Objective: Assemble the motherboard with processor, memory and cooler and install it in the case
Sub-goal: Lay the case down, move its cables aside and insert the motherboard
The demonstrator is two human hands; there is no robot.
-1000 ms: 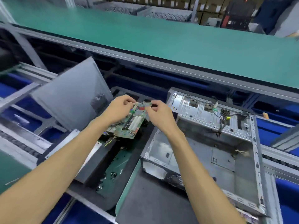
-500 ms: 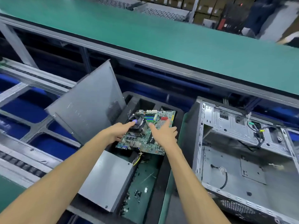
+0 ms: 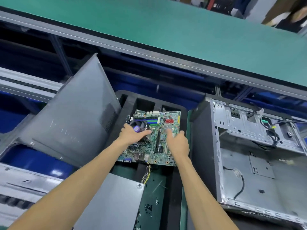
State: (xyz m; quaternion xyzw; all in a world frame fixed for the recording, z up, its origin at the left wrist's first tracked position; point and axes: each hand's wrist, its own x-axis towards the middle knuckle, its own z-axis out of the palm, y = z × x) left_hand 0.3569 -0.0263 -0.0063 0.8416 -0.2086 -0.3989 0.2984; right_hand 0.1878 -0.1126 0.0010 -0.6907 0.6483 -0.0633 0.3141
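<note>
Two bare hands over a green motherboard (image 3: 154, 145); board rectangular, densely printed, lying across the black foam tray (image 3: 176, 183) between the leaning side panel (image 3: 71, 128) and the open computer case (image 3: 252, 160); left hand (image 3: 132, 135) rests on the cooler (image 3: 141, 128), fingers spread and curved over the round fan with its purple hub label, grip not clearly closed; right hand (image 3: 178, 143) lies flat on the board's right half, fingers straight and slightly apart; memory slots (image 3: 147, 121) show blue and green strips, a red connector block beside them; case is bare stamped sheet metal, perforated, with loose black cables (image 3: 272, 135) at its drive cage; side panel matte grey with a vent grille; a boxy grey power supply (image 3: 114, 201) sits near, yellow and black wires at its corner; small dark screws scattered on the tray's green mat; green conveyor belt (image 3: 182, 32) runs beyond. Against half a second earlier: board sits flatter in the tray; right hand has opened out on top.
</note>
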